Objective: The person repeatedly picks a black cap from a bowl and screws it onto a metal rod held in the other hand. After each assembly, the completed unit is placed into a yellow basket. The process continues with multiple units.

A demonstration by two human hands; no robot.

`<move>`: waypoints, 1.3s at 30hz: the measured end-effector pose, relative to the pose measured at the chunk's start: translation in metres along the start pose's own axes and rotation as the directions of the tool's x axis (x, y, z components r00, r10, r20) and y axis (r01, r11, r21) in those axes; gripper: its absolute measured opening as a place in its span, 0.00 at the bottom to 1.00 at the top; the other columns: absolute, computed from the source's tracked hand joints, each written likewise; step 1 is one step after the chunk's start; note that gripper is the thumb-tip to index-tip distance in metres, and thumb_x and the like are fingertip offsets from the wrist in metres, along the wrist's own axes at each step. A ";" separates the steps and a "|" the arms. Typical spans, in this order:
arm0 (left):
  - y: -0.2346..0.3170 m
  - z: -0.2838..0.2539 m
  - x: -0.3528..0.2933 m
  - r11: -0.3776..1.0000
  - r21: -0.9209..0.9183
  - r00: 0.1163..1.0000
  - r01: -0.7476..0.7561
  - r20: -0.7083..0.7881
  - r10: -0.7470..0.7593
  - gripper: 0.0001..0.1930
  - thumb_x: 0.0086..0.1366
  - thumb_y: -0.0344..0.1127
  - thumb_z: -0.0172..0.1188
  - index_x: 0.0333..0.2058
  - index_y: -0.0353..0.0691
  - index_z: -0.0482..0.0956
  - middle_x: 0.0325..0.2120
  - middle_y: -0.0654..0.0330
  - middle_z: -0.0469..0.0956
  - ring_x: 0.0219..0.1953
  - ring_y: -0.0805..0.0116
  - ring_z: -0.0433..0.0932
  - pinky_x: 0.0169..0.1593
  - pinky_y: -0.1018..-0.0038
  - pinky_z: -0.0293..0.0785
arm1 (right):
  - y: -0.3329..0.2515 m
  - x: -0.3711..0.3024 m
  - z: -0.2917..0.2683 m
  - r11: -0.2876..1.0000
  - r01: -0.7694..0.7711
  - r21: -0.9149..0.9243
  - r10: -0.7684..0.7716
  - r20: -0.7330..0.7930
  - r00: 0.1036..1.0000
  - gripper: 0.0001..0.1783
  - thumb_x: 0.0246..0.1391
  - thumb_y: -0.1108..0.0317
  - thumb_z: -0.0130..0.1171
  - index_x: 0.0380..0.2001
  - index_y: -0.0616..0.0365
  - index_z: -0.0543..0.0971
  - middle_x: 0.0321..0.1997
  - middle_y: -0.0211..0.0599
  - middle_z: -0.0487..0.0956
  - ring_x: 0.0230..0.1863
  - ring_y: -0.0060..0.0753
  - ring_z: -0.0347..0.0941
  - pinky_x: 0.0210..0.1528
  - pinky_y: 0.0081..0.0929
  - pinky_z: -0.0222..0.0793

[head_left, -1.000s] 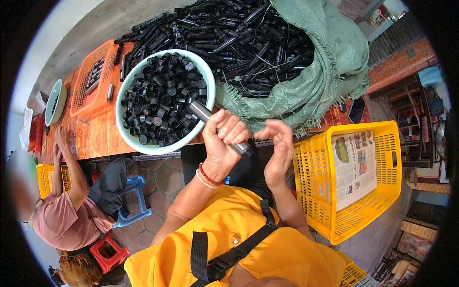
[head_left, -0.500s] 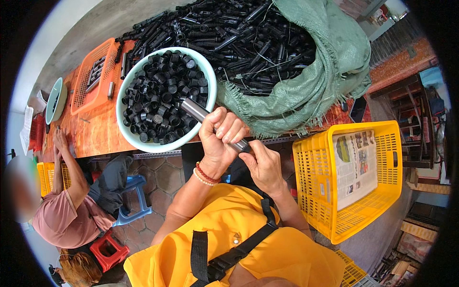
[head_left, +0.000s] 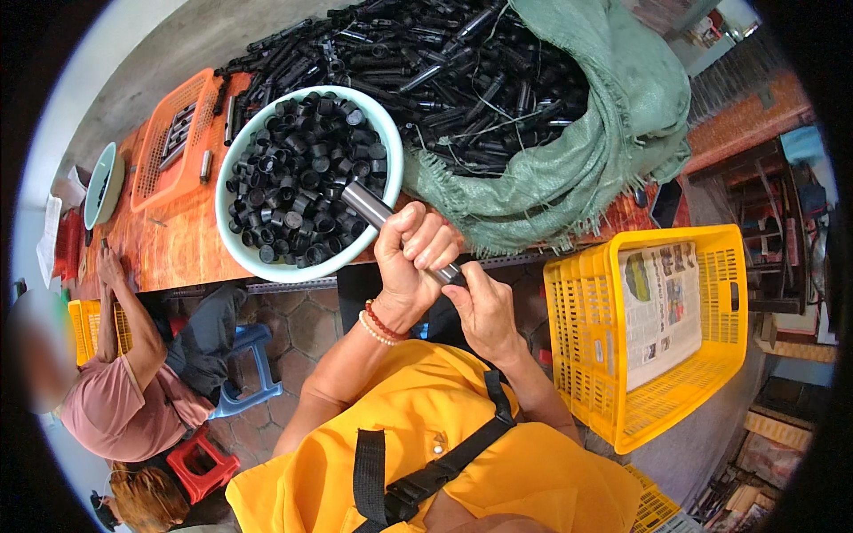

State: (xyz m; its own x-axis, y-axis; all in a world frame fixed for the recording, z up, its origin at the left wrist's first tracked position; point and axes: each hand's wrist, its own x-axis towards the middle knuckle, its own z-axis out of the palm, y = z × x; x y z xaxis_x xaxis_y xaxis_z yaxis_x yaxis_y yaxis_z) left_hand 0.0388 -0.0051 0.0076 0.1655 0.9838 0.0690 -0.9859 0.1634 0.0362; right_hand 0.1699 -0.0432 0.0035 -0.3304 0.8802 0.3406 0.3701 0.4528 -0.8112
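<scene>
A shiny dark metal tube (head_left: 367, 204) slants between my two hands, its open-looking end over the rim of a pale green basin. My left hand (head_left: 416, 244), with beaded bracelets at the wrist, is wrapped round the tube's middle. At the lower end, my right hand (head_left: 482, 306) pinches the black tip with thumb and fingers; whether that tip is a separate cap I cannot tell. The pale green basin (head_left: 397, 151) is heaped with small black caps (head_left: 306, 178). Behind it lies a big pile of black tubular parts (head_left: 444, 71).
A green woven sack (head_left: 613, 133) lies round the pile. A yellow crate (head_left: 613, 417) lined with newspaper stands at right. An orange basket (head_left: 151, 191) holds several metal tubes. At left a co-worker (head_left: 124, 400) sits by the orange table (head_left: 178, 258); a blue stool (head_left: 253, 373) stands near.
The tube and both my hands have shifted very slightly; my grip looks the same. The co-worker's hands have moved a little.
</scene>
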 end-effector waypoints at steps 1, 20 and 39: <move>0.002 0.000 -0.001 1.000 0.010 1.000 -0.008 -0.003 0.008 0.16 0.65 0.36 0.47 0.18 0.48 0.59 0.09 0.74 0.56 0.11 0.83 0.54 0.17 0.84 0.54 | 0.002 0.001 0.003 1.000 0.015 0.004 -0.015 -0.009 1.000 0.15 0.58 0.60 0.53 0.29 0.62 0.65 0.19 0.48 0.65 0.20 0.55 0.65 0.20 0.37 0.60; 0.061 -0.040 -0.102 0.528 0.839 0.855 -0.132 -0.173 0.489 0.16 0.59 0.27 0.56 0.15 0.41 0.62 0.09 0.67 0.63 0.10 0.81 0.58 0.15 0.82 0.53 | -0.013 0.145 0.062 0.967 0.241 -0.086 -0.207 0.291 0.934 0.10 0.46 0.69 0.62 0.34 0.58 0.78 0.27 0.39 0.75 0.28 0.39 0.75 0.31 0.33 0.69; 0.042 -0.048 -0.061 0.060 0.996 0.909 -0.060 0.030 0.415 0.14 0.58 0.29 0.62 0.19 0.38 0.66 0.14 0.69 0.64 0.18 0.79 0.61 0.22 0.78 0.60 | 0.002 0.133 0.028 0.752 -0.194 0.630 0.006 0.287 0.958 0.11 0.43 0.80 0.61 0.30 0.61 0.71 0.37 0.32 0.74 0.38 0.18 0.70 0.43 0.19 0.68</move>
State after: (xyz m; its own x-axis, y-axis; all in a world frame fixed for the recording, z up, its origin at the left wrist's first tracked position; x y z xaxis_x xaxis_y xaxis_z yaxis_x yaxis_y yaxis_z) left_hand -0.0143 -0.0546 -0.0428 -0.2579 0.9602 0.1075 -0.0446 -0.1230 0.9914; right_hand 0.1026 0.0707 0.0338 -0.5631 0.8055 0.1847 -0.2046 0.0806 -0.9755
